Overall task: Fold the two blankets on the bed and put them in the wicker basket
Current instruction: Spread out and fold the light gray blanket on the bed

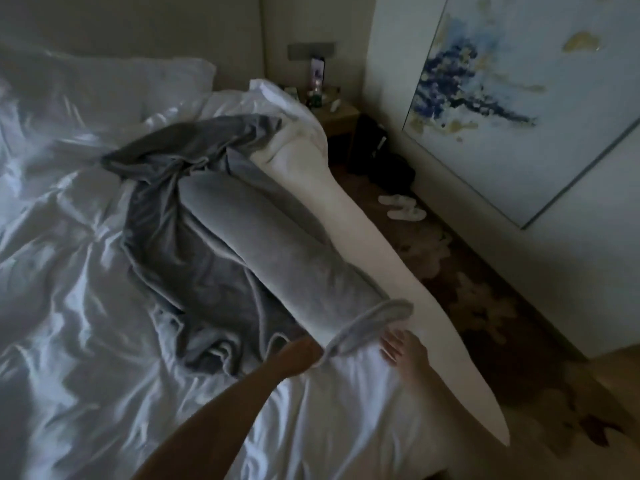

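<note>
While our left hand [301, 355] holds the gray blanket [242, 237] by its edge, our right hand [403, 351] lies flat and open on the bed [69, 323]

You are facing two blankets, one grey blanket [221, 237] and one cream blanket [346, 216]. Two slippers [407, 213] and one pillow [138, 81] are lying in view, and one painting [519, 98] is hanging.

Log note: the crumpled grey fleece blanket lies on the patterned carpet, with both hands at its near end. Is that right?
Not quite. The head view shows the crumpled grey fleece blanket lying on the white-sheeted bed, not on the patterned carpet. The left hand and right hand are at its near end.
</note>
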A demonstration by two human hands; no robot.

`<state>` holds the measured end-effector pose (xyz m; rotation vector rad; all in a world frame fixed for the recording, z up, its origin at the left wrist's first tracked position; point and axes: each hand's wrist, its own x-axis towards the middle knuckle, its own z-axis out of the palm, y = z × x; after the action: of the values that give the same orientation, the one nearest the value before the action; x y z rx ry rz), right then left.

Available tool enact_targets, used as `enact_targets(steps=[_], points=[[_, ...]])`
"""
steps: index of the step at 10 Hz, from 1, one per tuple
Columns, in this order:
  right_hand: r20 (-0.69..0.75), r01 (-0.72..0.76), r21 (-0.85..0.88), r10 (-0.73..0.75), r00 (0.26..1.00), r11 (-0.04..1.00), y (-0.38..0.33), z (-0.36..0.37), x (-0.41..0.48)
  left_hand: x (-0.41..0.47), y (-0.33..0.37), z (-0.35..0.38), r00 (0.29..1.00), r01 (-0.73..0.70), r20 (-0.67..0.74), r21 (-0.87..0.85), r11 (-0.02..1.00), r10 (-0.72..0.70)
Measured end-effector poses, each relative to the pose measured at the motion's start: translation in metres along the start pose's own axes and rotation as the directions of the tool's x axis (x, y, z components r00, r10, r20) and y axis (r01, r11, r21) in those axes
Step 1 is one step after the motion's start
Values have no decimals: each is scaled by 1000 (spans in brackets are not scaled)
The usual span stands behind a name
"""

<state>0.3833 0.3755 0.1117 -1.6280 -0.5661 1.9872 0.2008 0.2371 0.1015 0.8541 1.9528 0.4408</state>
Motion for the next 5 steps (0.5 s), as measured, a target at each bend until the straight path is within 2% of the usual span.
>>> enact_targets(steps=[1, 2, 3, 4, 5], points=[[74, -215, -204, 234, 969, 955, 20, -23, 44, 21, -17, 18, 995, 96, 9, 64, 993, -97], [32, -197, -552, 257, 966, 810, 25, -13, 77, 48, -34, 34, 985, 171, -2, 136, 976, -172], [210, 150, -892, 98, 973, 427, 33, -4, 103, 65, -49, 46, 964, 259, -29, 313, 914, -263], [658, 643, -753, -173, 733, -142, 42, -5, 127, 82, -57, 50, 925, 314, -328, 373, 873, -192], [959, 779, -238, -15, 281, -581, 47, 0, 139, 107, -63, 43, 872, 316, -484, 437, 842, -77]])
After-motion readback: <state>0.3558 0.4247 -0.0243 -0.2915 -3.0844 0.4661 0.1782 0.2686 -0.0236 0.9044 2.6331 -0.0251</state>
